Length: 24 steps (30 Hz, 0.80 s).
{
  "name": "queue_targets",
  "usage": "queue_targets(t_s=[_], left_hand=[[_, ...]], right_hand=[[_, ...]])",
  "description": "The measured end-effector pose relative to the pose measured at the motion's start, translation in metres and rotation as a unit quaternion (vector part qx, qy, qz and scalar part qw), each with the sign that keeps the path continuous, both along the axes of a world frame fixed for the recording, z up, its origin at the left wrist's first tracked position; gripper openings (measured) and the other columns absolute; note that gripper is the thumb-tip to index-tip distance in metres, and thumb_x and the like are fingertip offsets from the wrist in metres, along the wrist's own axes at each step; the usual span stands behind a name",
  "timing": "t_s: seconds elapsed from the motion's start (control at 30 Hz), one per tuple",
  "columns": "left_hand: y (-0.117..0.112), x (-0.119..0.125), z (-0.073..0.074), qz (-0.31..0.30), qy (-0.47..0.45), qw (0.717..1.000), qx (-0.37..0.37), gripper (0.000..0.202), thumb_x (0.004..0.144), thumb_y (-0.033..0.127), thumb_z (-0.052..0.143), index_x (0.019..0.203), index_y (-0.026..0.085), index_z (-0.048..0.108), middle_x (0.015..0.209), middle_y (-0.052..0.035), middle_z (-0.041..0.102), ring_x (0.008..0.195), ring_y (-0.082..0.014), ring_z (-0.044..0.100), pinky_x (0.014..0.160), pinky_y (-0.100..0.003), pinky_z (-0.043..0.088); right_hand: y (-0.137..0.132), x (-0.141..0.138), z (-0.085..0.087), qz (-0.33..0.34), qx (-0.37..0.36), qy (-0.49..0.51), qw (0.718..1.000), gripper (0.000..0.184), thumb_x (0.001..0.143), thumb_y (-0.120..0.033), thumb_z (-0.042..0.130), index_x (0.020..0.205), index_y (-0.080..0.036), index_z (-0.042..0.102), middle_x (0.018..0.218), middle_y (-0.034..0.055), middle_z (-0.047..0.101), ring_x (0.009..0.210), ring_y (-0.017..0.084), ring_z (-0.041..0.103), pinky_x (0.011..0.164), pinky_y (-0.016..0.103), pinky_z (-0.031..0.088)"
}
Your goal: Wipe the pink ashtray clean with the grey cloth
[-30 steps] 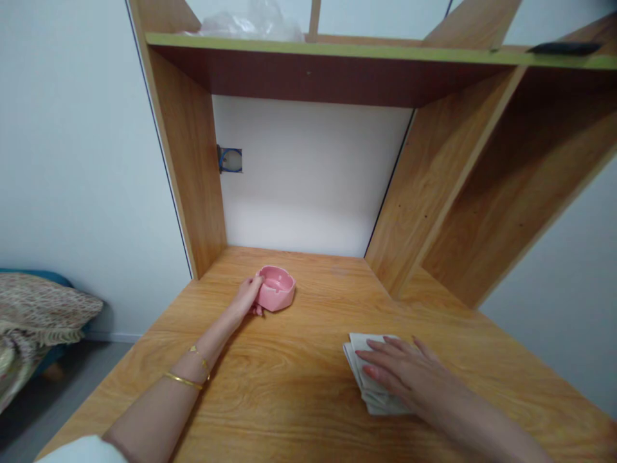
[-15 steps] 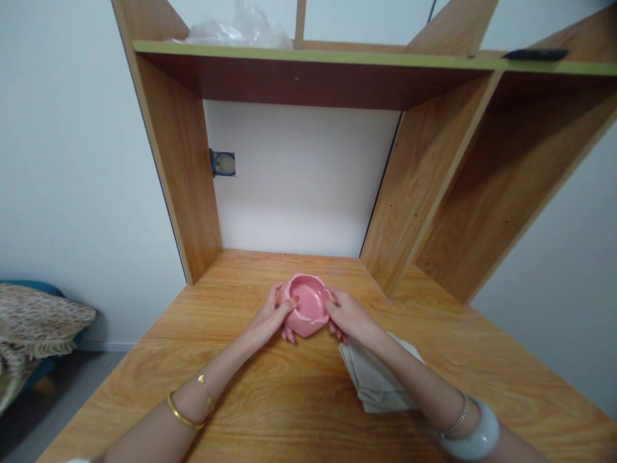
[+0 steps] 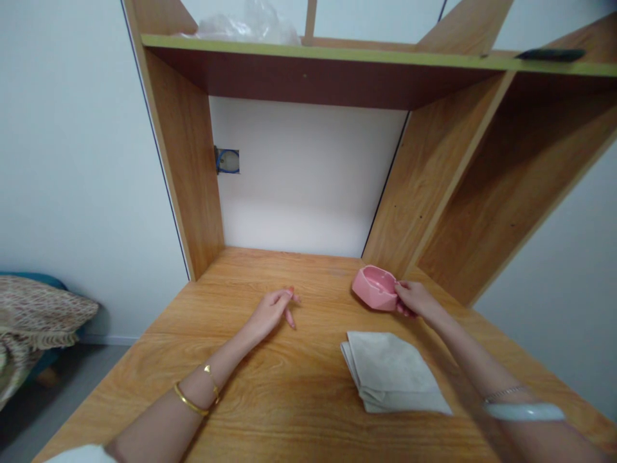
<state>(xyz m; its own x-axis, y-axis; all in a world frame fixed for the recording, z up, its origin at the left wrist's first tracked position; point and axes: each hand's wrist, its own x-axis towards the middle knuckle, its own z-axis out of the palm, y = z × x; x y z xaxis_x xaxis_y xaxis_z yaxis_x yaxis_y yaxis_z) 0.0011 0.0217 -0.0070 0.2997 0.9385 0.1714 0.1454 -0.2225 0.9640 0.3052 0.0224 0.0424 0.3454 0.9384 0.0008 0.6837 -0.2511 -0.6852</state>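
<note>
A pink faceted ashtray (image 3: 374, 290) with notches in its rim is at the right back of the wooden desktop, close to the upright divider. My right hand (image 3: 413, 299) grips it by its right side, thumb at the rim and fingers below. Whether its base touches the wood I cannot tell. My left hand (image 3: 272, 311) hovers over or rests on the middle of the desktop, empty, with its fingers loosely apart. Between my forearms, nearer to me, lies a folded grey cloth (image 3: 393, 373).
A wooden shelf (image 3: 308, 50) spans overhead, with a clear plastic bag (image 3: 250, 26) and a dark flat object (image 3: 550, 55) on it. The upright divider (image 3: 429, 173) bounds the right. An uncovered socket box (image 3: 228, 161) sits in the back wall. A woven throw (image 3: 43, 315) covers a blue seat at left.
The ashtray has moved right and slightly back in my right hand, from between both hands. My left hand has let go of it and stayed near the middle. The cloth is now uncovered.
</note>
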Motion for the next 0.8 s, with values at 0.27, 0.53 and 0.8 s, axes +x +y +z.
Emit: queue_targets(t_s=[0.27, 0.53, 0.8], left_hand=[[0.007, -0.004, -0.008, 0.000, 0.005, 1.000, 0.002, 0.042, 0.086, 0.043, 0.033, 0.077, 0.012, 0.060, 0.036, 0.0021, 0.052, 0.029, -0.0089, 0.036, 0.039, -0.020, 0.022], [0.004, -0.008, -0.004, 0.014, 0.000, 1.000, -0.024, 0.040, 0.084, 0.043, 0.036, 0.079, 0.012, 0.060, 0.037, 0.0027, 0.051, 0.026, -0.0064, 0.024, 0.036, -0.020, 0.015], [0.009, -0.010, -0.005, 0.037, 0.001, 0.999, -0.025, 0.037, 0.084, 0.038, 0.035, 0.076, 0.013, 0.060, 0.035, 0.0026, 0.051, 0.026, -0.0072, 0.026, 0.037, -0.020, 0.017]], right_hand=[[0.009, 0.002, -0.017, 0.008, -0.048, -0.008, 0.999, 0.030, 0.083, -0.019, 0.032, 0.062, -0.015, 0.053, 0.032, -0.0020, 0.046, 0.028, 0.009, 0.042, 0.031, 0.019, 0.030], [0.003, 0.003, -0.019, -0.006, -0.039, -0.077, 0.996, 0.033, 0.085, -0.026, 0.031, 0.095, -0.006, 0.056, 0.053, 0.0079, 0.060, 0.047, 0.018, 0.057, 0.045, 0.026, 0.040], [-0.067, -0.028, -0.015, 0.173, 0.133, -0.304, 0.928, 0.044, 0.085, -0.043, 0.029, 0.112, -0.017, 0.053, 0.112, 0.0135, 0.056, 0.102, 0.028, 0.051, 0.088, 0.044, 0.036]])
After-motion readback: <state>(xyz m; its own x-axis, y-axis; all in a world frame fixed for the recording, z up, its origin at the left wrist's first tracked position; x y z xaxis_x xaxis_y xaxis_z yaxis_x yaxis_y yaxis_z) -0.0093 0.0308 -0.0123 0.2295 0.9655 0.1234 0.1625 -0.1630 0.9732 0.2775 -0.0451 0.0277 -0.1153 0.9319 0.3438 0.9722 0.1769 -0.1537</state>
